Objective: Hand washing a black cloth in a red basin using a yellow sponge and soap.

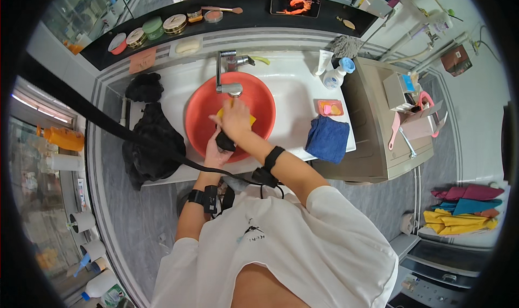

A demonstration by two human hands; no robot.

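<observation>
Both my hands are over a red-orange basin (194,113) standing in the white sink, under the chrome faucet (231,88). My left hand (215,152) is closed around a small dark rounded object (225,141) at the basin's near side; its kind cannot be made out. My right hand (235,120) is just above it, fingers bent over a yellow cloth (252,120) that shows at both sides of the hand and beneath the faucet. The hands nearly touch. Part of the dark object and most of the cloth are hidden by my fingers.
Black cloth (154,140) hangs over the sink's left end. A folded blue towel (327,139), a soap dish (330,108), a pump bottle (339,73) and a tube (323,62) are at the right. A black shelf (243,17) with cosmetics and a phone (295,5) runs behind.
</observation>
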